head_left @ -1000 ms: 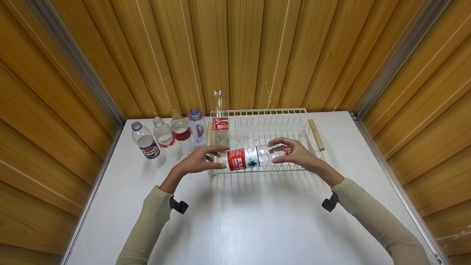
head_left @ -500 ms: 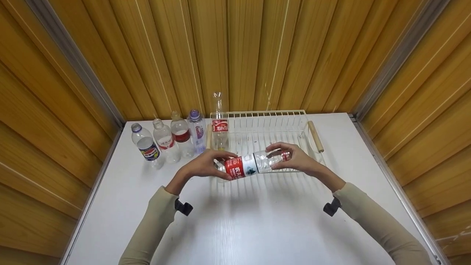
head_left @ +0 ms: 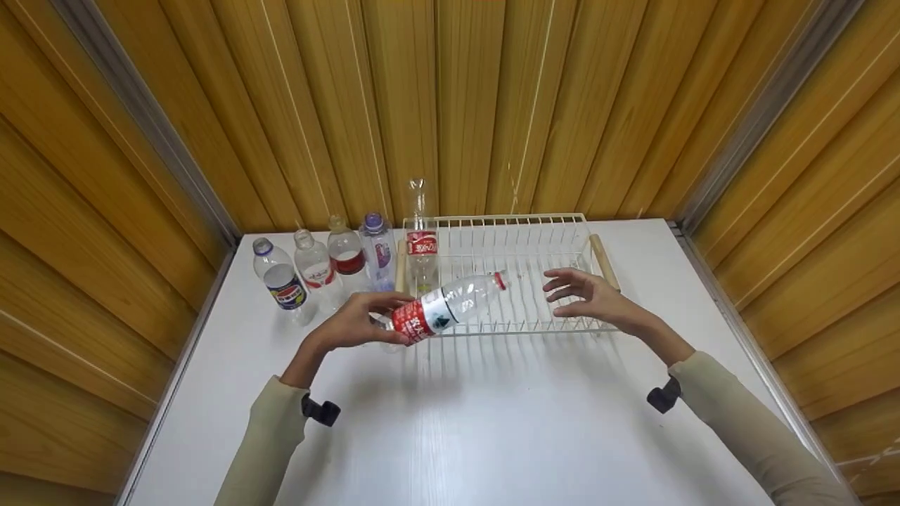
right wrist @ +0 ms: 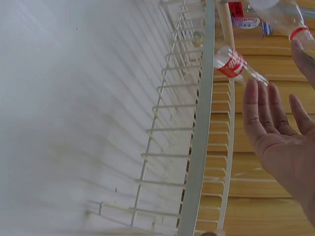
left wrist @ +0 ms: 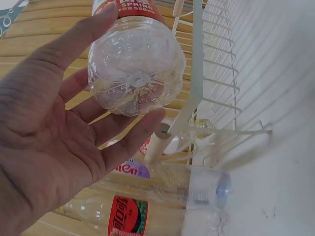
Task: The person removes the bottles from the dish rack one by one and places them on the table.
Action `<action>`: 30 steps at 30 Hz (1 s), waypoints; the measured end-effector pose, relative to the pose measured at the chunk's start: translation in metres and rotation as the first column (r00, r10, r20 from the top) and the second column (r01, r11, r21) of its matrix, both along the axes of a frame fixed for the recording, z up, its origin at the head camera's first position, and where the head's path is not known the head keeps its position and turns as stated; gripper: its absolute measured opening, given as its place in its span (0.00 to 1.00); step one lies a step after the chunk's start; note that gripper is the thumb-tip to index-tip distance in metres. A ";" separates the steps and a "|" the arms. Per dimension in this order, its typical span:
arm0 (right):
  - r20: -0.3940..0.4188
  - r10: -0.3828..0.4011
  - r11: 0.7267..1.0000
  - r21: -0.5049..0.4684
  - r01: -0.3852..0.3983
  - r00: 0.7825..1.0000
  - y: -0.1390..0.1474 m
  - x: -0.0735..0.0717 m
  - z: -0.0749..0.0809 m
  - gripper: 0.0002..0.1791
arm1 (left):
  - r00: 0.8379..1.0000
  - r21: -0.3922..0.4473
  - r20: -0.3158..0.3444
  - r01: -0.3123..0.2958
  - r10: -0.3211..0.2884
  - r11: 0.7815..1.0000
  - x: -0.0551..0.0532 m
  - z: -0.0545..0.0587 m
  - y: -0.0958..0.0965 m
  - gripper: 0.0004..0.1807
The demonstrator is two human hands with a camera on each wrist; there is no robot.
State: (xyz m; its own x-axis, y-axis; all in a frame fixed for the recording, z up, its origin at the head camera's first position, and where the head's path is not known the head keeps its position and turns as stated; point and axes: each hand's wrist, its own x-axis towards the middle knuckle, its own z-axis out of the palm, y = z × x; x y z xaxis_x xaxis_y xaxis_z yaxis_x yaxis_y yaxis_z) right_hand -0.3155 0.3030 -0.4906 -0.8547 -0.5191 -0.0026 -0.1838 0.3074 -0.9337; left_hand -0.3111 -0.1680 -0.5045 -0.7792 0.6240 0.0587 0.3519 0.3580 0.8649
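Observation:
In the head view my left hand (head_left: 351, 322) grips a clear plastic water bottle (head_left: 444, 309) near its base, around the red part of its red-and-white label. The bottle is held tilted above the front left of a white wire rack (head_left: 506, 332), its red-ringed neck pointing right and away. The left wrist view shows the ribbed bottle base (left wrist: 138, 78) beside the thumb and fingers. My right hand (head_left: 594, 299) is apart from the bottle, over the rack's right part, fingers loosely bent and holding nothing. An empty cola bottle (head_left: 422, 244) with a red label stands upright in the rack's left end.
Left of the rack stand several empty bottles: one with a blue Pepsi label (head_left: 285, 288), one with a white-and-red label (head_left: 318, 270), one with a dark red label (head_left: 348, 260), and one with a purple neck (head_left: 380, 253). A wooden handle (head_left: 603, 260) flanks the rack. Wood-patterned walls enclose the white table (head_left: 492, 436).
My right hand has let go of the bottle's neck end and moved right. My left hand has carried the bottle left, and its neck has swung away from me.

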 end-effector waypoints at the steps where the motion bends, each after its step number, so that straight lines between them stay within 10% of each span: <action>1: -0.006 -0.022 1.000 0.015 0.022 1.000 0.006 -0.001 -0.001 0.37 | 1.000 0.009 0.011 -0.021 0.021 1.000 0.001 -0.002 -0.005 0.36; 7: -0.013 -0.139 0.989 0.045 0.139 0.990 0.040 -0.013 -0.003 0.32 | 0.981 0.066 0.051 -0.191 0.188 0.979 0.010 -0.013 -0.039 0.37; 15: 0.032 -0.289 0.957 0.027 0.288 0.957 0.078 -0.026 -0.004 0.32 | 0.917 0.138 0.141 -0.390 0.372 0.910 0.020 -0.029 -0.076 0.40; 30: -0.024 -0.336 0.939 0.065 0.337 0.942 0.103 -0.028 -0.009 0.32 | 0.768 0.273 0.365 -0.628 0.526 0.728 0.030 -0.056 -0.121 0.48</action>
